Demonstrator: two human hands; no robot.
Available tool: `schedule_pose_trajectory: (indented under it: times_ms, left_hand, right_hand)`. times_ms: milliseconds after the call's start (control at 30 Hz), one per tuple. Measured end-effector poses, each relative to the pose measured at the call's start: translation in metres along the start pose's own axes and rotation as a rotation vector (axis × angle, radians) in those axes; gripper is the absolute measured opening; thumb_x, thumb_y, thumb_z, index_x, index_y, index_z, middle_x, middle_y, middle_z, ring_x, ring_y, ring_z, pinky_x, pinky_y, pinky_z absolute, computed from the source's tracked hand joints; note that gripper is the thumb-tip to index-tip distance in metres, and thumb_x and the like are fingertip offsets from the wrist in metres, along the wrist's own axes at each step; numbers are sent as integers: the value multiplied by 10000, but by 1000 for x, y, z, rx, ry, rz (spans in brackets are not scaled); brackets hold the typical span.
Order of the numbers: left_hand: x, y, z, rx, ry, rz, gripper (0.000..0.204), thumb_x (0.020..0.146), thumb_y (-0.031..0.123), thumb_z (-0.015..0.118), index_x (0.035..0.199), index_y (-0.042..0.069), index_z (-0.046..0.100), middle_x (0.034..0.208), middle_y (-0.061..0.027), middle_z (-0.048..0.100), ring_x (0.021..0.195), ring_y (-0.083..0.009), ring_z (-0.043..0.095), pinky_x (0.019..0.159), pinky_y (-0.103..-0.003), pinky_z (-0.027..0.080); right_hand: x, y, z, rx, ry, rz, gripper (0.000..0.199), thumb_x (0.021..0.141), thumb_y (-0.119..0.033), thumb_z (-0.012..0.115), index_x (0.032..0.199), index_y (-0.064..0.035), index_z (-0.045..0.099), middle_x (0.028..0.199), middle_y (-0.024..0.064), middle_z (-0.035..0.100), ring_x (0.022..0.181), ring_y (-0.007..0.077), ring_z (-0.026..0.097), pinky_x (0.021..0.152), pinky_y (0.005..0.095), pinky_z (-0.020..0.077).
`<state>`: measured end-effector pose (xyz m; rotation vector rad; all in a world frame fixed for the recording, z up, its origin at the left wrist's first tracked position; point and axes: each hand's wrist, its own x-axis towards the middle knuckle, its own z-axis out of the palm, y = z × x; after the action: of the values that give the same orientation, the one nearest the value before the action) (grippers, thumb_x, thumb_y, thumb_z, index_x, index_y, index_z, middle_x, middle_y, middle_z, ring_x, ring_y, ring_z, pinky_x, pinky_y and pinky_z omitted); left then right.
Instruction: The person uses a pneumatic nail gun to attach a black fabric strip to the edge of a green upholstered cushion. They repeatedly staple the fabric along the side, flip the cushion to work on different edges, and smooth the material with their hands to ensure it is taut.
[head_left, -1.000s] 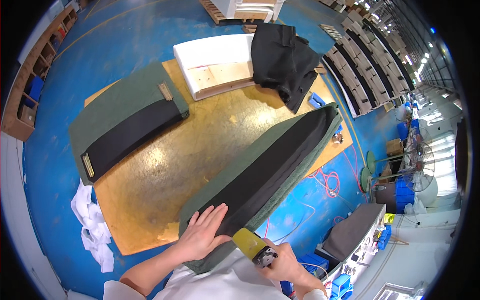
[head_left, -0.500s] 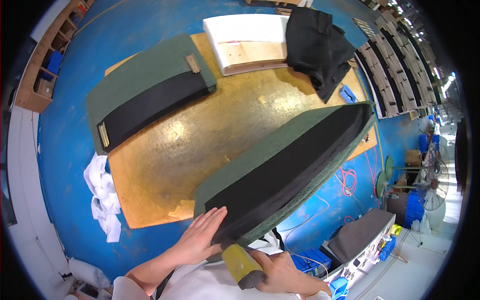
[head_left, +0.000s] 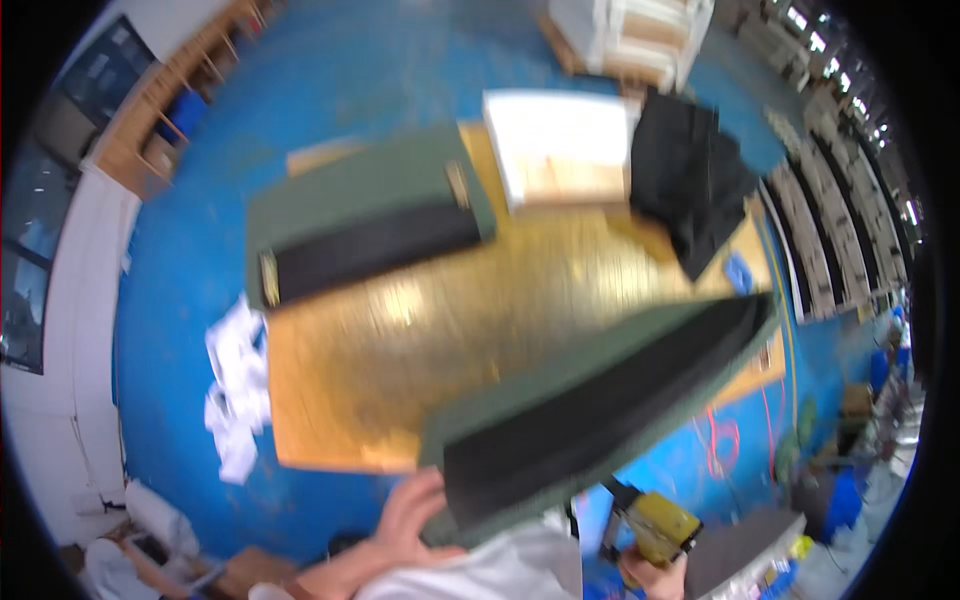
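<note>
A long upholstered panel (head_left: 590, 400), green fabric around a black backing, slants from near my body to the far right, its near end above the table's front edge. My left hand (head_left: 412, 515) holds its near left corner, fingers at the edge and thumb apart below. In my right hand (head_left: 655, 575) is a yellow and black staple gun (head_left: 655, 528), off to the right of the panel and apart from it. Motion blur softens both hands.
On the wooden table (head_left: 350, 400) lie a second green-and-black panel (head_left: 365, 205), a white padded wooden piece (head_left: 560, 150) and black cloth (head_left: 685, 180). White fabric (head_left: 238, 380) hangs at the left. A red hose (head_left: 722, 440) coils on the floor at the right.
My right hand has swung the staple gun rightward, away from the panel's near end. The left hand has shifted from lying on the black backing to the corner. The whole view has tilted up.
</note>
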<state>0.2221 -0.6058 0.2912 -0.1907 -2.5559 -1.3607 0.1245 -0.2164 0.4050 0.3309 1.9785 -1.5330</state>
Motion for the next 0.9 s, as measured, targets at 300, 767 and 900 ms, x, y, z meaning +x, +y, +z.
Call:
schedule_pose_trajectory:
  times_ms: [300, 767, 900]
  left_hand:
    - [32, 57, 13, -173, 258, -326, 279, 948, 103, 729, 1218, 33, 742, 1272, -122, 718, 1253, -308, 634, 1097, -398, 470]
    - [75, 167, 116, 748, 22, -184, 955, 780, 510, 814, 1507, -1, 465, 1546, -220, 472, 1453, -428, 408, 1228, -604, 271]
    - [124, 211, 175, 776, -331, -396, 1067, 763, 560, 817, 1601, 77, 367, 1587, -222, 416, 1480, -414, 370, 1216, -594, 285]
  right_hand:
    - [71, 42, -62, -29, 81, -42, 38, 824, -72, 624, 807, -42, 609, 594, 46, 598, 430, 147, 536, 390, 309, 424]
    - [203, 127, -204, -136, -116, -71, 226, 864, 26, 594, 1079, -5, 654, 644, 35, 572, 492, 145, 540, 404, 333, 420]
    - [267, 194, -231, -64, -125, 16, 292, 938, -56, 597, 1223, -37, 658, 720, 39, 617, 533, 142, 556, 455, 332, 462]
